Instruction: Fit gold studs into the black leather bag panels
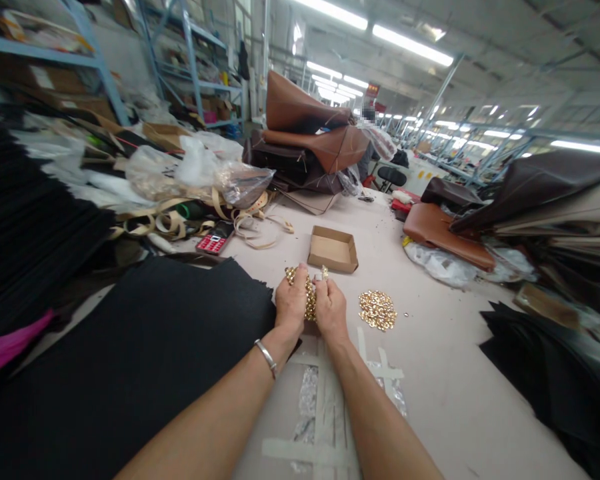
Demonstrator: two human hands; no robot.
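Over the bench (440, 373), left hand (291, 301) and right hand (331, 308) hold gold pieces (310, 301), grip narrow. Red sign (373, 91) is illegibly small.

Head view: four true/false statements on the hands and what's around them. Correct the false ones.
1. The bare left hand holds small shiny gold metal pieces. True.
2. The loose, roundish gold metal pile lies left of that hand. False: it lies right of the bare right hand.
3. The shallow brown cardboard box stands beyond both hands. True.
4. The silver metal bracelet is on the right wrist. False: left wrist.
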